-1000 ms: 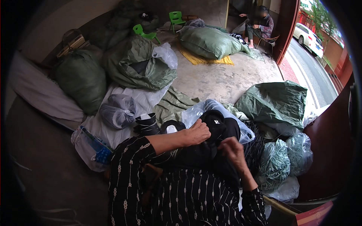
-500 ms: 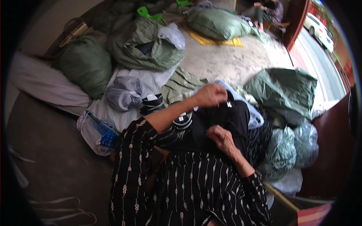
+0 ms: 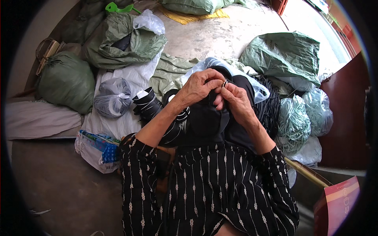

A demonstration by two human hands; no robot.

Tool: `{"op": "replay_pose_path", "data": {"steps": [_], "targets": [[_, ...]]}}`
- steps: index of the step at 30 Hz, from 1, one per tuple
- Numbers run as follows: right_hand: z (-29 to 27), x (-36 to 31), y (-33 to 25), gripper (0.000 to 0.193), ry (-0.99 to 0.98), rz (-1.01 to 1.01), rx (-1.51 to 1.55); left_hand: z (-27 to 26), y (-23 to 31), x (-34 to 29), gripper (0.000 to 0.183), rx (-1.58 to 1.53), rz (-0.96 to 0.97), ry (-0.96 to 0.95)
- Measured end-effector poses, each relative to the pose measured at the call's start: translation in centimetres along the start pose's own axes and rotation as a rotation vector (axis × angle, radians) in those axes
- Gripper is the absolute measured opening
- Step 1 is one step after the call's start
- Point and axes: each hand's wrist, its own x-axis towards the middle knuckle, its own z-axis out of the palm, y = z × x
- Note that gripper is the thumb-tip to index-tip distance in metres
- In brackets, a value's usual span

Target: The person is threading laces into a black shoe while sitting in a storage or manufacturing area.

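Note:
Over my lap both hands meet, fingertips nearly together. My left hand (image 3: 197, 87) is closed in a pinch at a small black-and-white strip (image 3: 225, 83). From the other side my right hand (image 3: 238, 103) pinches the same strip, its other fingers curled; what lies under them is hidden. Black cloth (image 3: 204, 122) rests across my lap below the hands. Left of my left forearm lie black bands wound in rolls with pale edges (image 3: 147, 103), partly covered by the arm. A bundle of black cords (image 3: 271, 100) lies right of my right hand.
Mint-coloured cord bundles (image 3: 293, 122) in clear plastic lie at the right, below a green sack (image 3: 281, 55). At the left are a full green sack (image 3: 67, 82), an opened sack (image 3: 126, 47) and a knotted plastic bag (image 3: 113, 96). A pink box (image 3: 341, 204) stands lower right.
My hands, apart before, have come together at the small strip. The right hand has risen to the left one. The view has tilted down, so things sit higher in it.

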Motion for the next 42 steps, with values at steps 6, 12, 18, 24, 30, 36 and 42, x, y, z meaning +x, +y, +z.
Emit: {"op": "replay_pose_path", "data": {"steps": [6, 12, 18, 24, 30, 36, 42], "targets": [[-12.1, -2.0, -7.0, 0.03, 0.206, -0.278, -0.376, 3.3, -3.2, -5.7, 0.087, 0.844, 0.16, -0.163], [-35.2, -15.2, -29.8, 0.019, 0.64, -0.541, -0.086, 4.1, -3.9, -6.3, 0.088, 0.79, 0.127, -0.136], [-41.6, -18.3, -21.5, 0.018, 0.774, -0.37, -0.186, 2.9, -3.3, -6.7, 0.059, 0.266, 0.057, 0.056], [-28.0, -7.4, -5.9, 0.026, 0.586, -0.206, -0.184, 3.1, -3.4, -8.4, 0.053, 0.355, -0.259, 0.193], [-10.5, -2.9, -1.4, 0.027, -0.139, 0.339, -0.597, 5.1, -2.4, -8.7, 0.06, 0.286, 0.023, 0.046], [-8.4, -1.3, -0.8, 0.024, -0.107, 0.503, -0.179, 5.1, -3.6, -10.1, 0.058, 0.706, 0.456, -0.099], [-6.8, 7.5, 1.3, 0.018, 0.316, 0.149, 0.265, 7.2, -4.5, -9.6, 0.06, 0.818, 0.39, -0.149]]}}
